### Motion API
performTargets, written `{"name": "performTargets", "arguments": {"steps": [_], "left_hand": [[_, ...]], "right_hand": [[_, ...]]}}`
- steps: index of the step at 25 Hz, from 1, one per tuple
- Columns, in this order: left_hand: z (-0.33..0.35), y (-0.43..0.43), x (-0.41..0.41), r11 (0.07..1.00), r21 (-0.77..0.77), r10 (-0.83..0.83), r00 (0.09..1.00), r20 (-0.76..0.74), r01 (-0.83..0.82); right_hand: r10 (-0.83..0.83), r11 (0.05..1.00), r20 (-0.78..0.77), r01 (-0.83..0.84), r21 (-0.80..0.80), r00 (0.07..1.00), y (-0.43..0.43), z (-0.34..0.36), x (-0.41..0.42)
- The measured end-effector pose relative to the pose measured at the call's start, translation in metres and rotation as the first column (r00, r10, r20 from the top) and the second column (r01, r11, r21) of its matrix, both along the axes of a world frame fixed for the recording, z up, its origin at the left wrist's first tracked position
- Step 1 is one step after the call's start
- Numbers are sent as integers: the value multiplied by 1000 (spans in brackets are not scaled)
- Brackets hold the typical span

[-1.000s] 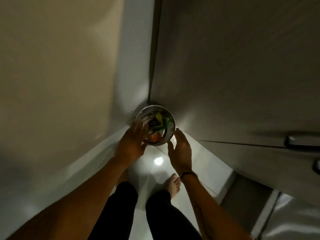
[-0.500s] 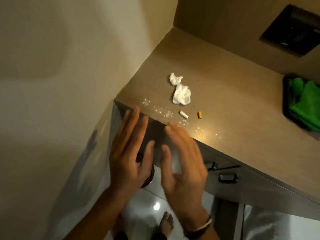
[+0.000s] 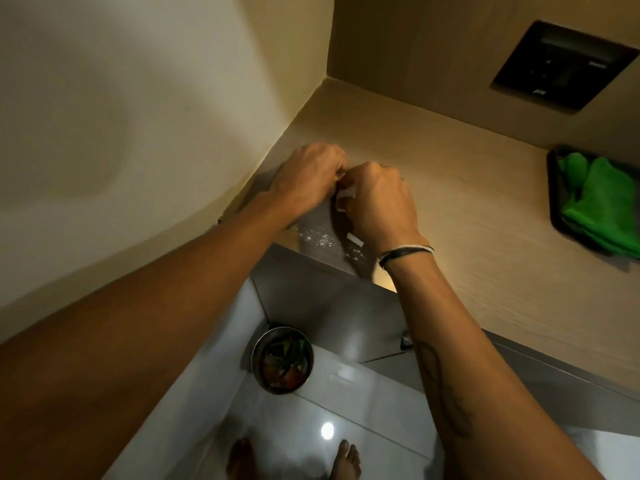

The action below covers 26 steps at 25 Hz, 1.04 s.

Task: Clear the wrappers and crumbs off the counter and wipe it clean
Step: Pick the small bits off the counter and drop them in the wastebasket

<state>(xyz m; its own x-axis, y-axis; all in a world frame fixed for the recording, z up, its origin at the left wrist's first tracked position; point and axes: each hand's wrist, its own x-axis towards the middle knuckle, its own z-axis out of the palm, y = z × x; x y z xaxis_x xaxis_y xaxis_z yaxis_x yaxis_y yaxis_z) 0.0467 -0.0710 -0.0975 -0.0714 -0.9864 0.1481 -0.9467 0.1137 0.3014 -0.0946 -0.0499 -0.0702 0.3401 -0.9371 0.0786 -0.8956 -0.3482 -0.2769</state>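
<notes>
The crumpled white tissue [image 3: 346, 194], half a second ago lying untouched on the bench [image 3: 485, 237], now shows only between both hands near the left wall. The left hand [image 3: 308, 174] and right hand [image 3: 381, 202] have closed their fingers around it. Crumbs [image 3: 320, 237] and a small white scrap [image 3: 355, 239] remain near the edge; the bin [image 3: 282, 363] waits below, the green cloth [image 3: 599, 202] far right.

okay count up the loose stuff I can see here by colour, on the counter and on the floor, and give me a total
White: 2, crumpled paper at the hands, small white stub
Green: 1, cloth in the black tray
Metal: 1, bin on the floor
Total: 4, not counting scattered crumbs
</notes>
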Motion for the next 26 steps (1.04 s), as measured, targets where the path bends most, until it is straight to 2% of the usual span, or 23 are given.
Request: {"name": "performTargets", "arguments": {"steps": [2, 4, 6, 7, 8, 10, 12, 13, 15, 17, 19, 21, 24, 26], "left_hand": [[11, 4, 3, 999, -22, 27, 1000, -8, -28], [22, 21, 9, 967, -215, 108, 986, -129, -134], [14, 71, 18, 800, -519, 145, 936, -321, -301], [1, 110, 16, 714, -587, 150, 902, -405, -382], [-19, 152, 11, 676, -592, 158, 871, -465, -439], [-82, 234, -3, 708, -444, 295, 801, -522, -550], [-157, 284, -22, 778, -98, 482, 689, -541, -621], [-195, 294, -30, 787, 77, 557, 652, -514, -612], [-270, 294, -37, 795, 270, 604, 660, -447, -544], [-342, 284, -39, 814, 328, 578, 716, -391, -479], [-410, 274, -35, 786, 402, 603, 726, -331, -469], [-459, 258, -27, 773, 455, 606, 727, -324, -442], [-485, 253, -10, 772, 487, 599, 723, -344, -408], [-475, 265, -2, 754, 490, 612, 739, -281, -438]], "right_hand": [[1, 999, -12, -2, -40, 1000, -2, 7, 6], [12, 978, 39, -3, -206, 999, 5, 20, 3], [136, 897, 289, 6, -441, 948, 35, 20, -2], [229, 859, 403, 10, -512, 886, 63, 10, -7], [285, 863, 474, -7, -506, 833, 99, -7, -14], [307, 938, 515, -164, -304, 801, 171, -64, -27], [218, 966, 478, -258, 19, 851, 214, -137, -35], [140, 952, 428, -240, 190, 893, 220, -175, -36], [27, 907, 332, -162, 388, 943, 214, -253, -33], [-7, 897, 274, -115, 427, 962, 200, -330, -24], [-14, 897, 229, -89, 433, 973, 186, -402, -14], [-37, 848, 210, -81, 523, 977, 173, -458, -9], [-107, 765, 224, -63, 641, 969, 165, -488, -17], [-107, 795, 233, -57, 603, 967, 171, -477, -28]]}}
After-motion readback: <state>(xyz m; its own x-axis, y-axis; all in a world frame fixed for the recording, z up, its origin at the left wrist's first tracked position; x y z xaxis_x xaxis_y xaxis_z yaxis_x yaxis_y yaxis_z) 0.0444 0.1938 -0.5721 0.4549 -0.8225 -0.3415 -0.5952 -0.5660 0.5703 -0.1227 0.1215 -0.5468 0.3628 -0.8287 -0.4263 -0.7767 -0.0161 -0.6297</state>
